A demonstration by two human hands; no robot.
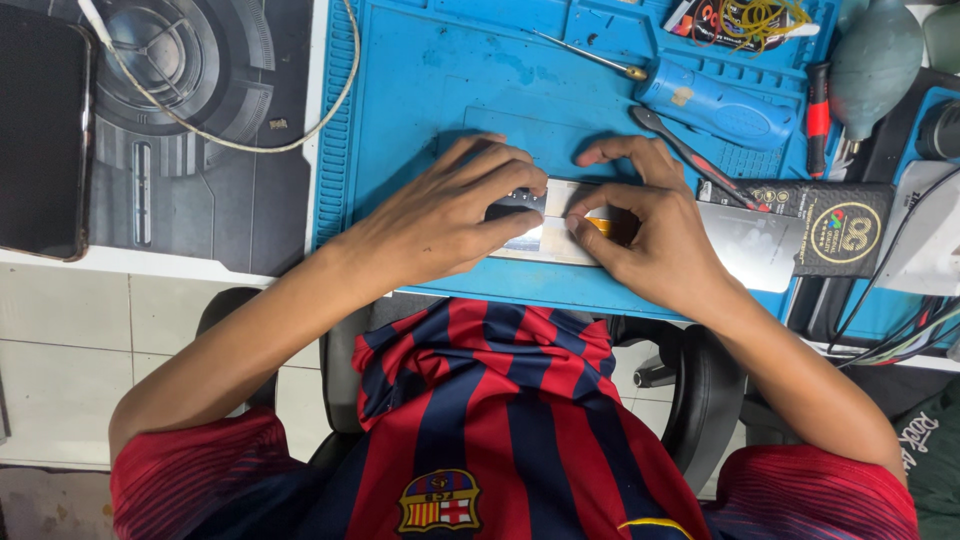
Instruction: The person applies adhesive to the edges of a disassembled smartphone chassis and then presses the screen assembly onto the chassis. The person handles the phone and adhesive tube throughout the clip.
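Small phone-like device [545, 225], pale and flat, lies on the near middle of the blue work mat [450, 90], mostly covered by both hands. Left hand [445, 215] presses flat over its left end, fingers on a dark part at the far edge, pinning rather than closing around it. Right hand [650, 235] bears on the right end, thumb and forefinger pinched at an orange strip near the centre.

Progress, as a judgement: the device looks partly opened and work at the strip is in hand; whether anything is already detached cannot be told.

Right and far: blue-handled screwdriver [715, 105], dark spudger [690, 155], grey sheet [755, 245], black box [835, 225]. Far left on the surface: dark phone [40, 130], white cable [230, 140].
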